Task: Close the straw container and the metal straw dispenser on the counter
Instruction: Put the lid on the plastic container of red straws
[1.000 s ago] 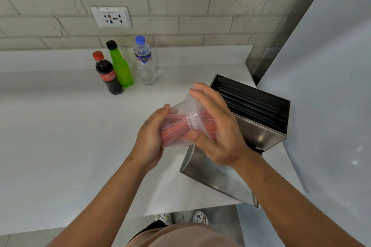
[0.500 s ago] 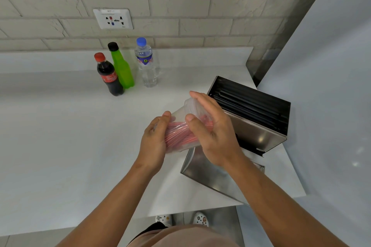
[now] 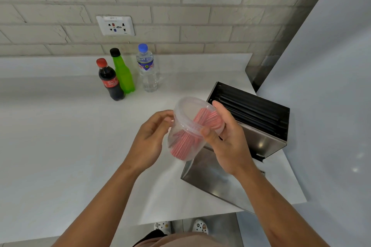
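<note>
The right hand (image 3: 226, 138) pinches the tub (image 3: 185, 142) of red straws near its rim, thumb on the near side and fingers curled over the lid (image 3: 192, 112); the left hand (image 3: 150, 138) has loosened, its fingers only brushing the tub's left wall, so the right carries most of the weight. The tub is held tilted in the air above the counter (image 3: 60, 146), just in front of the dispenser (image 3: 249, 126). The lid looks seated, though I cannot tell if it has clicked all round (clear plastic hides the seam). Best to press around the whole rim with the thumb, steady the base with the left, then set it down upright. The dispenser stands open, black straws showing, its flap lying toward the person.
</note>
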`<action>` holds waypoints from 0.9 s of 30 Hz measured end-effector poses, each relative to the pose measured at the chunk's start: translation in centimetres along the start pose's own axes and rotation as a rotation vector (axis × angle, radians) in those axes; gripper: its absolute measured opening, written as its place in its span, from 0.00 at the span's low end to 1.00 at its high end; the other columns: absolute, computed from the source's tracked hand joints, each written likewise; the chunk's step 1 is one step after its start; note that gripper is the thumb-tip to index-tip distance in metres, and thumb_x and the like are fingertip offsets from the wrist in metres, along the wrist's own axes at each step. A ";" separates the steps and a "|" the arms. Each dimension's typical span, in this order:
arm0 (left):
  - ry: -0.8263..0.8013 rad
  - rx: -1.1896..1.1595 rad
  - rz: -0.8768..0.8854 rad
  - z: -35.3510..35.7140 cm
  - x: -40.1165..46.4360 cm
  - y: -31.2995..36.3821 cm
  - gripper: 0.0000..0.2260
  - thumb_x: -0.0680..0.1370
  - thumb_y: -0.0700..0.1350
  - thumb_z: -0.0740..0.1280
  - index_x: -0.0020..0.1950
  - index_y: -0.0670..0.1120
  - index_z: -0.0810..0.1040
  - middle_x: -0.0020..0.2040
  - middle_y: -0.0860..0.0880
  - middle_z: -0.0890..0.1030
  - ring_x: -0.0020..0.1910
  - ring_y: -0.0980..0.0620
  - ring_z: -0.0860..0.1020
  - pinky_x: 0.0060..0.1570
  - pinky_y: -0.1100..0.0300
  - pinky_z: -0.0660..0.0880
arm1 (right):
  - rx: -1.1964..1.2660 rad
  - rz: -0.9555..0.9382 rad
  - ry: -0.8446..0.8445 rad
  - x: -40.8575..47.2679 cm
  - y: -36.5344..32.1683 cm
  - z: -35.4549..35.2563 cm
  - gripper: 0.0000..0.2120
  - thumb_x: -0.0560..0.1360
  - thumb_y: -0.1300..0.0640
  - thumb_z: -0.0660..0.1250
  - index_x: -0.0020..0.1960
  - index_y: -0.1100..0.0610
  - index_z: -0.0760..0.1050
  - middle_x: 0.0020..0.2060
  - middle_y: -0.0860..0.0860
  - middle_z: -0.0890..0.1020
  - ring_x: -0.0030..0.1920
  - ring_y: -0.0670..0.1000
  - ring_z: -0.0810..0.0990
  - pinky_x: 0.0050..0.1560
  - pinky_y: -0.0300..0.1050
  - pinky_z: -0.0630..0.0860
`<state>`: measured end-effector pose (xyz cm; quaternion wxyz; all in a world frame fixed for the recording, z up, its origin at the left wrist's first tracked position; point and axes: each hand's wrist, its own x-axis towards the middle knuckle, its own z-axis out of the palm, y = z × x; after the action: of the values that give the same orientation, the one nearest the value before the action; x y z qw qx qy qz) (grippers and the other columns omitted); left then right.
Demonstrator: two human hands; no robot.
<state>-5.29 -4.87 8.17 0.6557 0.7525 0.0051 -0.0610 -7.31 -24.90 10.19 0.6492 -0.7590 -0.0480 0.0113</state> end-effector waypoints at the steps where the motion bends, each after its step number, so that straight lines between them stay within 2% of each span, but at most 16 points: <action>1: -0.042 -0.015 0.033 -0.1 0.0 0.4 0.15 0.87 0.50 0.54 0.67 0.55 0.78 0.62 0.57 0.83 0.64 0.55 0.80 0.68 0.52 0.75 | -0.006 0.016 0.001 0.1 0.0 -0.1 0.32 0.65 0.27 0.72 0.67 0.25 0.68 0.60 0.34 0.83 0.64 0.39 0.81 0.62 0.37 0.79; 4: -0.152 -0.052 0.105 0.7 -0.4 1.6 0.18 0.83 0.60 0.54 0.71 0.58 0.71 0.64 0.62 0.80 0.65 0.62 0.77 0.62 0.66 0.74 | 0.008 0.028 0.035 0.4 0.5 0.3 0.52 0.60 0.24 0.74 0.78 0.41 0.63 0.62 0.34 0.82 0.65 0.37 0.80 0.65 0.39 0.79; 6: -0.154 -0.055 0.136 1.6 -0.6 2.0 0.20 0.80 0.63 0.57 0.71 0.61 0.67 0.61 0.67 0.78 0.63 0.67 0.77 0.57 0.72 0.73 | 0.013 0.039 0.034 0.4 0.3 0.9 0.56 0.60 0.23 0.73 0.80 0.42 0.57 0.65 0.35 0.80 0.67 0.36 0.79 0.65 0.38 0.78; 8: -0.132 -0.062 0.168 2.5 -0.5 2.0 0.17 0.81 0.59 0.58 0.69 0.62 0.65 0.57 0.72 0.78 0.60 0.67 0.78 0.55 0.73 0.73 | 0.022 0.029 0.031 0.3 -0.1 1.3 0.51 0.62 0.22 0.70 0.78 0.36 0.53 0.65 0.30 0.77 0.66 0.32 0.77 0.62 0.31 0.76; 11: -0.045 -0.117 0.230 3.0 -0.3 1.8 0.16 0.81 0.57 0.58 0.69 0.61 0.66 0.58 0.67 0.79 0.60 0.63 0.79 0.55 0.67 0.76 | 0.012 0.033 0.040 -0.1 -0.4 1.8 0.39 0.68 0.23 0.62 0.74 0.33 0.52 0.62 0.21 0.73 0.65 0.27 0.74 0.59 0.25 0.72; 12: -0.006 -0.142 0.251 3.2 -0.3 1.6 0.16 0.81 0.58 0.58 0.68 0.59 0.67 0.58 0.63 0.80 0.59 0.61 0.79 0.54 0.66 0.76 | 0.009 0.023 0.054 -0.2 -0.3 2.1 0.38 0.70 0.23 0.61 0.74 0.33 0.53 0.63 0.23 0.74 0.65 0.27 0.74 0.60 0.25 0.72; 15: 0.100 -0.173 0.301 3.6 -0.3 1.2 0.18 0.79 0.58 0.58 0.67 0.57 0.70 0.61 0.51 0.79 0.58 0.57 0.80 0.53 0.66 0.77 | 0.019 0.008 0.121 -0.5 -0.1 3.1 0.42 0.70 0.23 0.63 0.77 0.40 0.57 0.68 0.37 0.77 0.67 0.34 0.77 0.64 0.31 0.74; 17: 0.116 -0.171 0.329 3.6 -0.2 1.2 0.17 0.79 0.56 0.58 0.67 0.56 0.70 0.61 0.49 0.79 0.57 0.58 0.80 0.52 0.68 0.76 | 0.038 0.021 0.130 -0.7 0.0 3.4 0.43 0.70 0.25 0.65 0.79 0.41 0.59 0.69 0.41 0.79 0.68 0.38 0.78 0.66 0.35 0.75; 19: 0.099 -0.149 0.328 3.1 0.2 0.8 0.16 0.81 0.53 0.59 0.68 0.54 0.69 0.61 0.52 0.79 0.58 0.61 0.79 0.54 0.69 0.75 | 0.059 0.056 0.106 -0.5 0.1 3.1 0.41 0.73 0.28 0.66 0.80 0.44 0.61 0.69 0.44 0.80 0.69 0.41 0.79 0.66 0.37 0.77; 20: 0.087 -0.131 0.316 2.8 0.4 0.5 0.17 0.81 0.52 0.59 0.70 0.52 0.69 0.62 0.54 0.78 0.60 0.62 0.78 0.56 0.68 0.75 | 0.052 0.078 0.084 -0.3 0.2 2.9 0.37 0.76 0.31 0.64 0.80 0.44 0.63 0.69 0.44 0.80 0.69 0.41 0.79 0.67 0.36 0.76; 23: 0.059 -0.049 0.253 1.8 1.1 -1.0 0.18 0.83 0.51 0.54 0.73 0.50 0.69 0.64 0.58 0.77 0.65 0.58 0.76 0.60 0.61 0.77 | -0.019 0.156 0.067 0.4 0.8 2.5 0.27 0.83 0.41 0.62 0.80 0.43 0.65 0.70 0.41 0.78 0.69 0.38 0.77 0.69 0.38 0.76; 25: 0.027 -0.005 0.215 1.3 1.5 -2.0 0.18 0.84 0.47 0.51 0.73 0.50 0.69 0.61 0.66 0.76 0.62 0.64 0.76 0.56 0.67 0.76 | -0.071 0.207 0.064 1.1 1.8 2.5 0.24 0.85 0.49 0.63 0.80 0.46 0.66 0.70 0.44 0.79 0.69 0.42 0.79 0.70 0.43 0.77; 27: 0.004 0.026 0.193 0.7 1.8 -2.9 0.20 0.84 0.47 0.50 0.74 0.47 0.69 0.62 0.65 0.76 0.61 0.68 0.75 0.55 0.73 0.73 | -0.092 0.247 0.042 1.8 2.8 2.7 0.24 0.85 0.54 0.63 0.80 0.49 0.66 0.72 0.47 0.78 0.71 0.45 0.78 0.72 0.47 0.76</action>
<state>-3.83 -5.31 5.08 0.6487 0.7581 -0.0669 0.0042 -5.54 -22.51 7.10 0.6080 -0.7883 0.0588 0.0732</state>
